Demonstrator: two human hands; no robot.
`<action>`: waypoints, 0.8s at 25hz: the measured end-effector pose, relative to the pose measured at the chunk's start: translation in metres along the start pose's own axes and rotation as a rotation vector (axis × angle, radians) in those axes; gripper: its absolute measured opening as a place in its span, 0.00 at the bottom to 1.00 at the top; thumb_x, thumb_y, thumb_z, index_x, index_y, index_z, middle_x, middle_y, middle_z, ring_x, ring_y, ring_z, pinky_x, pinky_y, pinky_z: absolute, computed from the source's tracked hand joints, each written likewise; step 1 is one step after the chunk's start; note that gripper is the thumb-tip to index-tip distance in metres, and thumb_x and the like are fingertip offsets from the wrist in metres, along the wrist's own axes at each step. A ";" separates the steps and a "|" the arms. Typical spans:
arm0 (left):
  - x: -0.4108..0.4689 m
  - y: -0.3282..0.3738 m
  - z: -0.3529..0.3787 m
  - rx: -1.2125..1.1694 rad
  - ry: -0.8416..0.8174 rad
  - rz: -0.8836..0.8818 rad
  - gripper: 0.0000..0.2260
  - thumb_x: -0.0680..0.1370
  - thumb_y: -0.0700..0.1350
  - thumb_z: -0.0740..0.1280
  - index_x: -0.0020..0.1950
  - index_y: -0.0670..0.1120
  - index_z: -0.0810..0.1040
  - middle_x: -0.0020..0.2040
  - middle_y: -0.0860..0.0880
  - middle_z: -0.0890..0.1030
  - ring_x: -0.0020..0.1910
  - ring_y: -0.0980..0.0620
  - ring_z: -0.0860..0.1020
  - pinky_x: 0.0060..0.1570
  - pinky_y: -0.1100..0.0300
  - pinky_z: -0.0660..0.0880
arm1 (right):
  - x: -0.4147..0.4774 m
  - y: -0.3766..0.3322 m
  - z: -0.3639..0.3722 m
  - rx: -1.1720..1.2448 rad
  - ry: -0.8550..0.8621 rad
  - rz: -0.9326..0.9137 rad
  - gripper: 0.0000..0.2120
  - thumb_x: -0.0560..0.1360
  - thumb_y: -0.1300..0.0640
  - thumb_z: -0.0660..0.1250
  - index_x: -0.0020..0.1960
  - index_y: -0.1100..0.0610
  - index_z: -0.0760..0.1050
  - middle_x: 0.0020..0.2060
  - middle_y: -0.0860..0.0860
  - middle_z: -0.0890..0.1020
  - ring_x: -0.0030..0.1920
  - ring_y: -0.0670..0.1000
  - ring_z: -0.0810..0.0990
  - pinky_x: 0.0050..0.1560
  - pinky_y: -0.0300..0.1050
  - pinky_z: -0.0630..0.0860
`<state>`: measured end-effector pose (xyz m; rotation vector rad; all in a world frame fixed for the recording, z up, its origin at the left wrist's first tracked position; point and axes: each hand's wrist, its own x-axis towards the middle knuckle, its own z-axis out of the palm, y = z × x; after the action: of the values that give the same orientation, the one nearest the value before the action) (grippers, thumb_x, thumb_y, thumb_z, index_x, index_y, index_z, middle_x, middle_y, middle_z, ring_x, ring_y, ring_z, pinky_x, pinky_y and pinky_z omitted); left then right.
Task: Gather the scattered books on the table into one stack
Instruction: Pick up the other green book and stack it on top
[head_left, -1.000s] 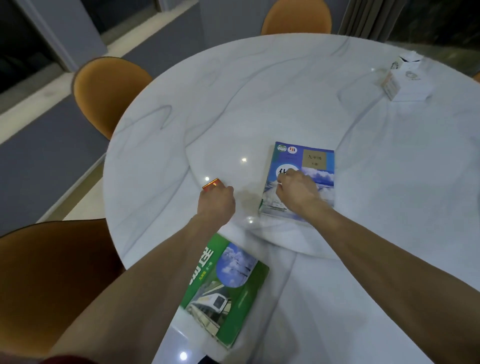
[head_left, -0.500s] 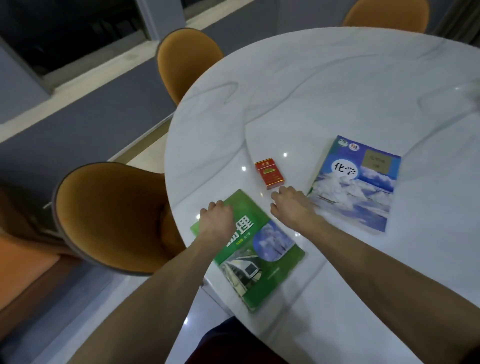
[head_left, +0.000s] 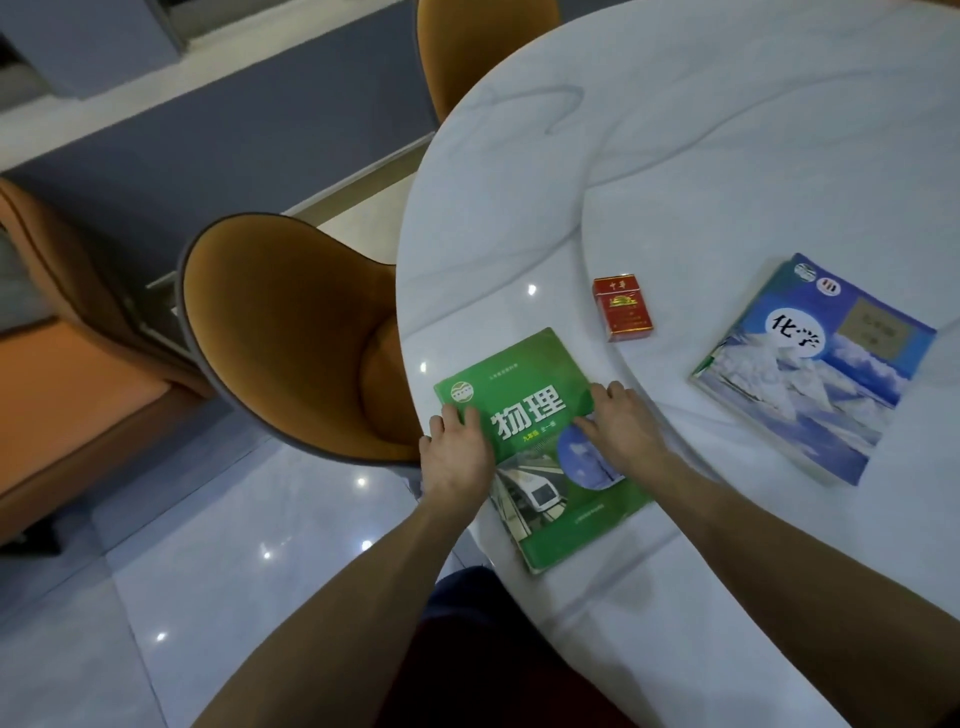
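Note:
A green book (head_left: 540, 467) lies flat at the near left edge of the white marble table (head_left: 727, 156), one corner jutting past the rim. My left hand (head_left: 457, 452) lies on its left edge, fingers spread over the cover. My right hand (head_left: 621, 428) rests on the cover's right side, fingers flat. Whether either hand grips the book is unclear. A blue book (head_left: 815, 369) lies flat further right on the table, apart from both hands.
A small red box (head_left: 623, 307) stands between the two books. An orange chair (head_left: 291, 343) sits tight against the table's left edge beside the green book. A second orange chair (head_left: 467, 47) is at the far edge. Glossy floor lies below.
Both hands left the blue book and the red box and came back onto the green book. My view swung left and down.

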<state>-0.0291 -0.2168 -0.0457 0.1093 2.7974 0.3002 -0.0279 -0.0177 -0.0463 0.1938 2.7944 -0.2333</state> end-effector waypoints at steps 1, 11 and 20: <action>-0.003 0.002 0.002 -0.048 0.005 -0.005 0.17 0.79 0.45 0.61 0.66 0.43 0.66 0.64 0.41 0.70 0.61 0.43 0.71 0.57 0.50 0.73 | -0.001 0.000 0.001 0.038 0.011 0.026 0.23 0.78 0.47 0.61 0.65 0.63 0.67 0.58 0.62 0.75 0.58 0.61 0.73 0.58 0.52 0.71; -0.004 0.015 0.003 -0.923 0.076 -0.543 0.22 0.75 0.39 0.69 0.67 0.39 0.69 0.63 0.38 0.76 0.59 0.40 0.77 0.58 0.50 0.76 | 0.005 -0.003 0.005 0.392 -0.049 0.338 0.29 0.71 0.46 0.71 0.61 0.65 0.69 0.59 0.64 0.73 0.60 0.62 0.72 0.56 0.54 0.73; -0.019 0.017 0.005 -1.303 -0.070 -0.366 0.25 0.81 0.36 0.56 0.73 0.57 0.57 0.61 0.41 0.79 0.56 0.42 0.81 0.58 0.40 0.77 | 0.001 0.000 0.004 0.511 -0.039 0.354 0.29 0.70 0.49 0.73 0.61 0.66 0.68 0.58 0.65 0.74 0.58 0.62 0.74 0.53 0.51 0.73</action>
<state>-0.0084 -0.2010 -0.0409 -0.6451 1.9620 1.8021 -0.0277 -0.0185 -0.0505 0.7813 2.5475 -0.8426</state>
